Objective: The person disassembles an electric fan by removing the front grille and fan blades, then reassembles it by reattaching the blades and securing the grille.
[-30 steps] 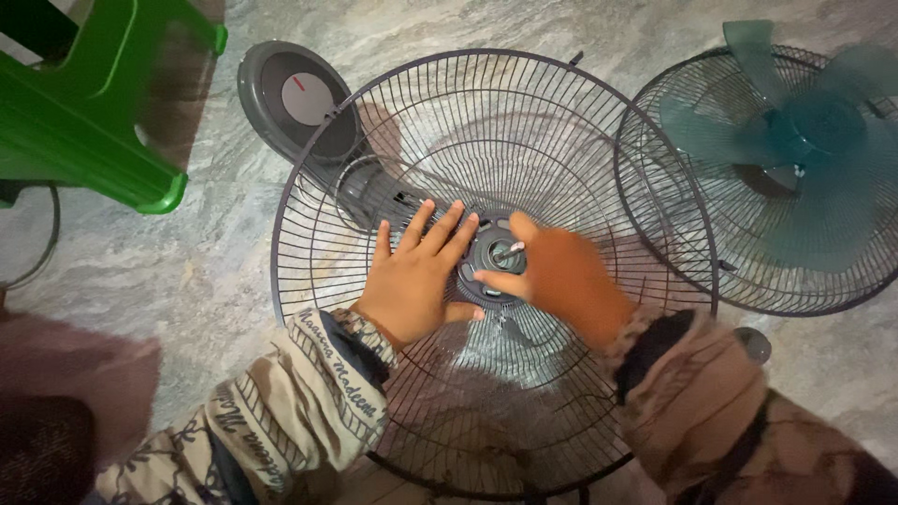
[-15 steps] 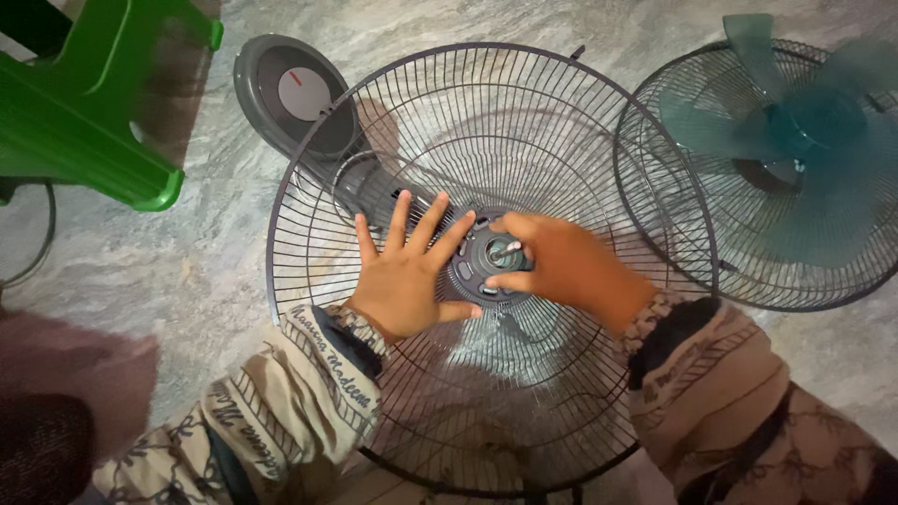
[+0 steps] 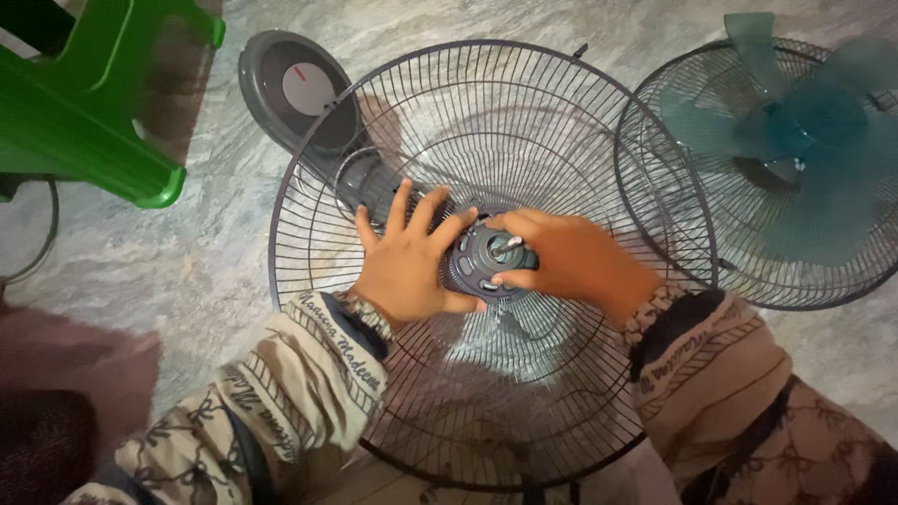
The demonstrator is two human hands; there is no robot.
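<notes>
green stool [image 3: 84,103] cut off at left, teal fan blades [image 3: 795,122] blurred

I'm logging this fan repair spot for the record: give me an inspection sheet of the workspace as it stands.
Surface: marbled grey stone floor, bare where it shows.
Job's things: wire fan guard lying flat, dark round hub with metal shaft at its centre.
Clutter: round grey fan base; second guard with teal blades; green plastic stool.
Grippers: left hand spread flat beside the hub; right hand gripping the hub's edge.
Cables: thin loop at far left, kind unclear.
Surroundings: dim, shadowed lower left.
</notes>
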